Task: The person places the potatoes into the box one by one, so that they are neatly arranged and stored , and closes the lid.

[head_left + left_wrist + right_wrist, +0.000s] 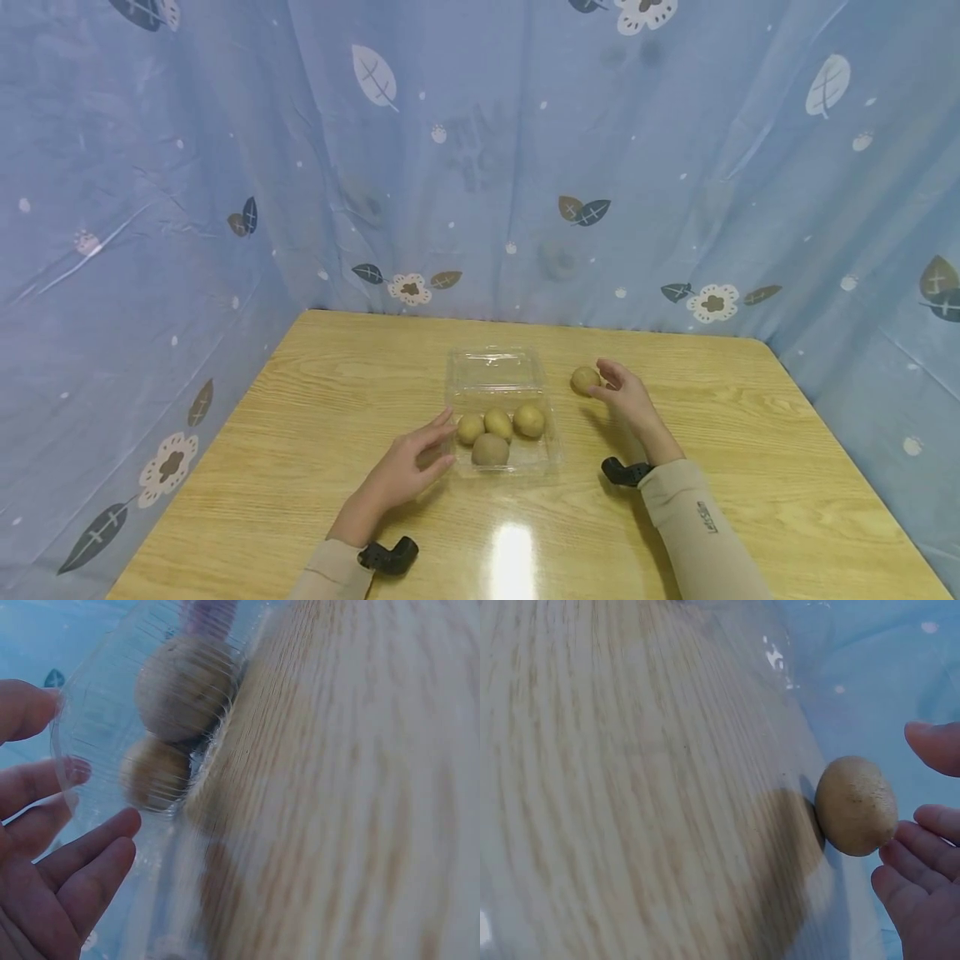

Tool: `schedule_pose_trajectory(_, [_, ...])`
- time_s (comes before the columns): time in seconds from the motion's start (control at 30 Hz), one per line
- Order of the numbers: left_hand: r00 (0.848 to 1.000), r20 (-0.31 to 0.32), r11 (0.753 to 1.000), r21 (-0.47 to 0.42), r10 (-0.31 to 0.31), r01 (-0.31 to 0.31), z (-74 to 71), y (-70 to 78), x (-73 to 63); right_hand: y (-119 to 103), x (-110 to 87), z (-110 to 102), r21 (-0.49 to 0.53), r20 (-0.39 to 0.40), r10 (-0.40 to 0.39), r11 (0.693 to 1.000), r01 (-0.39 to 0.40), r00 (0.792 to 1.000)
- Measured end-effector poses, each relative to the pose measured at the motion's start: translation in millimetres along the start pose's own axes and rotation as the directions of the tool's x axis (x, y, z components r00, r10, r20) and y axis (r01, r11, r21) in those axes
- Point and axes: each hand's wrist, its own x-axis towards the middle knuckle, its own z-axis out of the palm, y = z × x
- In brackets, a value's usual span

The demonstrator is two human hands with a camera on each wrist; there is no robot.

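A clear plastic clamshell box (553, 446) lies with its lid (495, 367) folded back. Inside sit several small potatoes, among them a browner one (491, 450) at the front; two potatoes (184, 690) show through the wall in the left wrist view. My left hand (415, 457) is at the box's left side, fingers spread, fingertips at the plastic edge. Right of the box, a single potato (584, 381) rests on the table. My right hand (628, 398) is just beside it, thumb and fingers apart; in the right wrist view the fingertips come close to this potato (856, 806), with contact unclear.
The wooden table (360, 358) reaches back to a blue patterned curtain (480, 167). Each wrist wears a black camera mount, the left one (390, 556) and the right one (624, 472). Light glares on the table's front.
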Motion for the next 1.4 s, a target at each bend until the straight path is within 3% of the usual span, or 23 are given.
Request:
schedule_pose_trajectory(0.8, [1.0, 0.013, 1.0, -0.011, -0.015, 0.015, 0.2, -1.4, -0.3, 9, 18.7, 7, -0.073, 0.017, 0.079, 0.994, -0.077, 0.997])
schedule_pose_trajectory(1.4, [1.0, 0.016, 1.0, -0.024, -0.006, 0.007, 0.6, -1.9, -0.3, 17, 21.9, 8, -0.116, -0.013, 0.047, 0.992, -0.048, 0.999])
